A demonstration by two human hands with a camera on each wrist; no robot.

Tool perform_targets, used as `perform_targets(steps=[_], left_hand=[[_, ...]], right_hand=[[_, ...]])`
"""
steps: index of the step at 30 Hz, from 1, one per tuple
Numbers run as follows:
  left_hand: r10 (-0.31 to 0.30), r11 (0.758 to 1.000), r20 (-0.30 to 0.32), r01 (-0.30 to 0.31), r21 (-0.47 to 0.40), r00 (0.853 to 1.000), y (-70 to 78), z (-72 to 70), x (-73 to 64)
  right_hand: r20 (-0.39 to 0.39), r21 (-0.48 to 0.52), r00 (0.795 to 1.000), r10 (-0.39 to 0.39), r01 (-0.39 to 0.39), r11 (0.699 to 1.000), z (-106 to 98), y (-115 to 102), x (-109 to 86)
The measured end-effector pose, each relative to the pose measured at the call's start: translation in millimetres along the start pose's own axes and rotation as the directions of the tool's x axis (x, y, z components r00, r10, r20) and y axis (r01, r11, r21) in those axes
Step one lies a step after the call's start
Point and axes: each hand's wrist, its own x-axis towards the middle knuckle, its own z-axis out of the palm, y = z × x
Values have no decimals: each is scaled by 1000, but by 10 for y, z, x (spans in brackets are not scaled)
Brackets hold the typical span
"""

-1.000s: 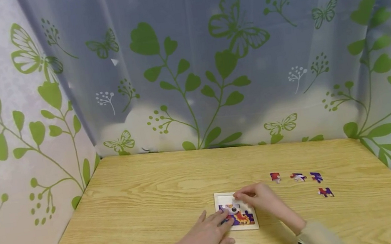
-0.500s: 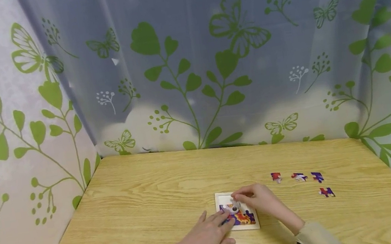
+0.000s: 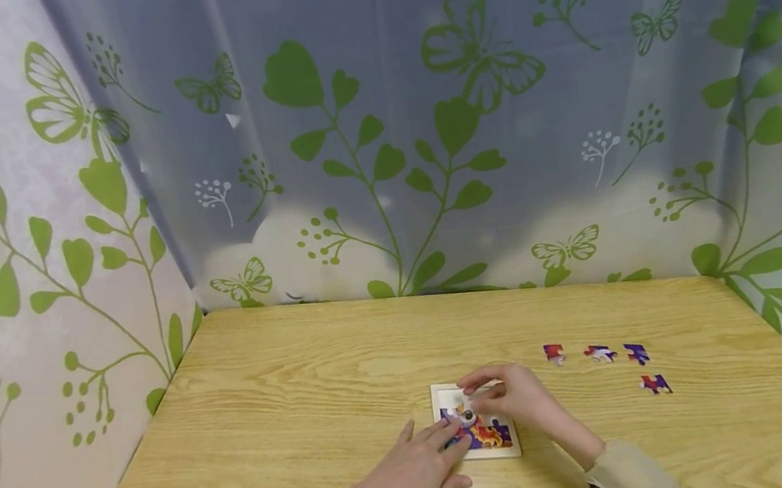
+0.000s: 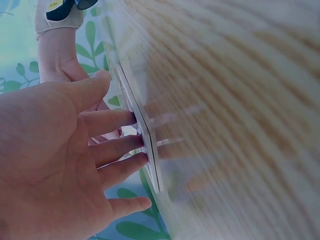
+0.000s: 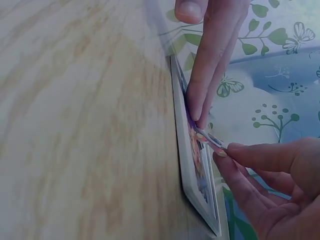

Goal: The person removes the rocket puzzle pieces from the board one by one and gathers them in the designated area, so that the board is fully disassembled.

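Note:
A small square jigsaw puzzle in a white tray (image 3: 500,454) lies on the table, partly filled with purple and orange pieces (image 3: 493,436). My left hand (image 3: 412,475) reaches over its left side, and its extended fingertips rest on the fitted pieces. In the left wrist view, those fingers (image 4: 117,152) are fairly straight and spread along the tray's edge. My right hand (image 3: 524,403) is over the tray's upper right part. Thumb and forefinger pinch the edge of a puzzle piece (image 5: 214,142), which stands tilted above the tray in the right wrist view.
Several loose puzzle pieces lie right of the tray: a red one (image 3: 554,353), a purple and white one (image 3: 600,353), a purple one (image 3: 636,353) and a red and purple one (image 3: 655,384). A printed curtain (image 3: 377,153) encloses the wooden table (image 3: 289,377).
The fingers of my right hand have spread apart over the tray, with the thumb lower and nearer the fitted pieces. My left hand keeps its place on the puzzle.

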Motion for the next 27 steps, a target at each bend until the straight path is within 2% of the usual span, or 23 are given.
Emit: perform_targets(steps=[7, 14, 27], left_hand=[[-3, 1000, -4, 3, 0, 1000, 9, 1, -3], [1, 1000, -1, -1, -6, 1000, 16, -6, -7], [15, 1000, 8, -15, -13, 1000, 12, 29, -30]], right_hand=[[-27, 2, 999, 35, -35, 999, 34, 11, 18], [-27, 76, 998, 55, -53, 996, 46, 22, 23], [-158, 126, 985, 75, -55, 991, -129, -18, 8]])
